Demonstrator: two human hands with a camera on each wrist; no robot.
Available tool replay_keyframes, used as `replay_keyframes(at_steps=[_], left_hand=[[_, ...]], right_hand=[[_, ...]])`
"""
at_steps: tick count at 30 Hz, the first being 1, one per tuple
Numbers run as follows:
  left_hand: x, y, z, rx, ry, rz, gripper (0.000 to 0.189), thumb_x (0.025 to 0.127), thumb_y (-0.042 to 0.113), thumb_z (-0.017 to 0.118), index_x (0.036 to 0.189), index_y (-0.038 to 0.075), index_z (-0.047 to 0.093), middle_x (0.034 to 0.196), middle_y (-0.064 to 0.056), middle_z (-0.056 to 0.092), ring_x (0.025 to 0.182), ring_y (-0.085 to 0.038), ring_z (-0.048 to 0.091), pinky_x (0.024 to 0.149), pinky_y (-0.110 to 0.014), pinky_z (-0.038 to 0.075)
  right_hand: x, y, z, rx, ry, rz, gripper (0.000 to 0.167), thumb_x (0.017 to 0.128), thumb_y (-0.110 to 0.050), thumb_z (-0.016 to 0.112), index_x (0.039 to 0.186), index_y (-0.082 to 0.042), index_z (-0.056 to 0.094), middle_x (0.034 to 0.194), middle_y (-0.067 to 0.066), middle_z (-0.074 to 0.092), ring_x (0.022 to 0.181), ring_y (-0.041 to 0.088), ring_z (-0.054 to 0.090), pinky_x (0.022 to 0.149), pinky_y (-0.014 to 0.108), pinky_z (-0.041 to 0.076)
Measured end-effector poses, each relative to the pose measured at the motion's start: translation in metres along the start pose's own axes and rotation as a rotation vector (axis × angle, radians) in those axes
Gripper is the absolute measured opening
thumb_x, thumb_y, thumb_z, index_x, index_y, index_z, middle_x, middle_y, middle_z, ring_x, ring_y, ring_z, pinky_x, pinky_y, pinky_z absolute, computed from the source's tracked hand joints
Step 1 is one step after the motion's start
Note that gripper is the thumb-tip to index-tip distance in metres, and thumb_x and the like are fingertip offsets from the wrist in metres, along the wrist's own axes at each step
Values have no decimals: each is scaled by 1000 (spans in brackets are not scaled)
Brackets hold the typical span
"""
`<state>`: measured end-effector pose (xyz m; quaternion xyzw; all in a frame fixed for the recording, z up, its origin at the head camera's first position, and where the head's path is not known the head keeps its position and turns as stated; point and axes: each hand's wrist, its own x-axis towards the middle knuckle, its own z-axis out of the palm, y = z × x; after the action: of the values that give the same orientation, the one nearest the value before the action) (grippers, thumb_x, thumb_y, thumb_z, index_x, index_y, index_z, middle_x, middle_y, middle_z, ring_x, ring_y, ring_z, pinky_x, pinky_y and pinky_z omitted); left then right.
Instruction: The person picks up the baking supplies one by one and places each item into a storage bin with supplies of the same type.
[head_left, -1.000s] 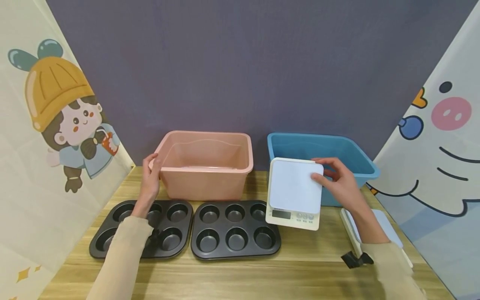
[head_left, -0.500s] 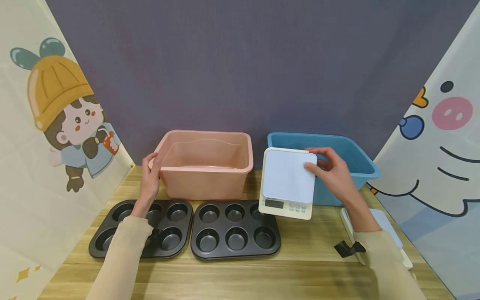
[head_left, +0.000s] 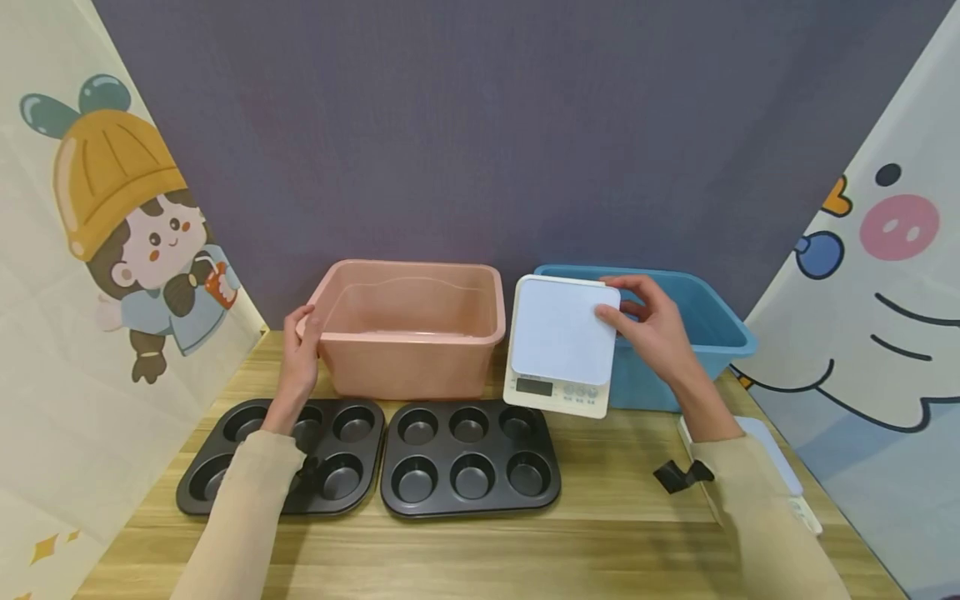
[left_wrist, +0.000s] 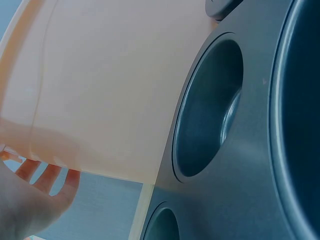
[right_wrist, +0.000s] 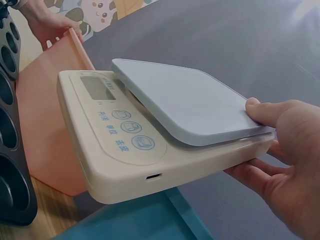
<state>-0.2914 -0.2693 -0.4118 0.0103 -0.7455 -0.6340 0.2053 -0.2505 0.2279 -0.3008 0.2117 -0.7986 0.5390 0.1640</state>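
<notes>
My right hand (head_left: pixel 651 327) grips a white digital kitchen scale (head_left: pixel 564 342) by its far right corner, thumb on the weighing plate and fingers underneath. The scale hangs in the air, tilted, in front of the gap between the pink bin (head_left: pixel 412 367) and the blue bin (head_left: pixel 651 379). Its display and three round buttons (right_wrist: pixel 131 127) show clearly in the right wrist view. At the pink bin's left end, my left hand (head_left: pixel 302 354) holds the rim, fingers outside, as the left wrist view (left_wrist: pixel 30 200) also shows partly.
Two black muffin tins, one at left (head_left: pixel 341 477) and one in the middle (head_left: pixel 472 477), lie before the pink bin. A second white scale (head_left: pixel 772 454) lies at the right, partly under my right forearm. A dark grey wall (head_left: pixel 480 125) stands behind the bins.
My right hand has carried the scale up and to the left, from in front of the blue bin towards the pink one. My left hand has stayed on the pink bin's rim.
</notes>
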Motion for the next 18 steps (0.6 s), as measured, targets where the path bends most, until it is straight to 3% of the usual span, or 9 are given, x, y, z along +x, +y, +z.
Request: replay_keyframes(at_steps=[11,18], left_hand=[[0,3,2,-22,-13,-22,51,107,35,40,152,14,24,154,-13,28,137,-27,34,118,-50,28],[-12,27,3,-21,-28,-42,49,108,25,37,151,6,23,153,-19,27,136,-30,34,117,-49,29]], right_hand=[[14,-7,6,-4,3,-24,39,96,-20,65,131,-7,53,143,8,51,96,7,66,70,23,58],[23,-9,11,-24,16,-20,40,96,-24,66,132,-10,53,144,5,52,97,7,66,69,23,57]])
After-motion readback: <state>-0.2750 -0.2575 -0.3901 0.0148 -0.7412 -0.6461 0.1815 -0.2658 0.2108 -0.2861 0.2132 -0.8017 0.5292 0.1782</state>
